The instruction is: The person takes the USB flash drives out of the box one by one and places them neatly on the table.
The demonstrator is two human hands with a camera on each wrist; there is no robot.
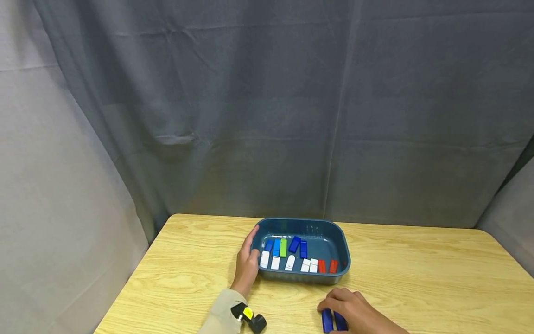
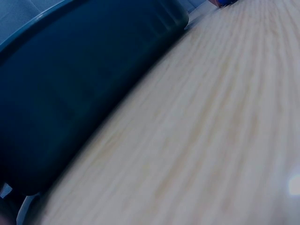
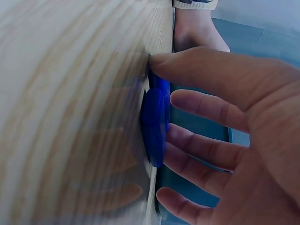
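My left hand (image 1: 246,266) grips the left end of a dark blue-green tray (image 1: 298,277), thumb at the rim and fingers along the outer side. In the left wrist view the tray wall (image 2: 79,79) fills the upper left. At the table's front my right hand (image 1: 348,306) holds its thumb and fingers around two dark blue USB sticks (image 1: 327,321) lying side by side. The right wrist view shows the thumb on the farther stick and fingertips at the nearer blue USB stick (image 3: 153,126).
Inside the tray lie white USB sticks (image 1: 289,263), a green one (image 1: 283,247), red ones (image 1: 333,266) and several blue ones (image 1: 303,249). The wooden table (image 1: 175,264) backs onto a grey curtain (image 1: 267,116). A small black device (image 1: 249,315) sits on the left wrist.
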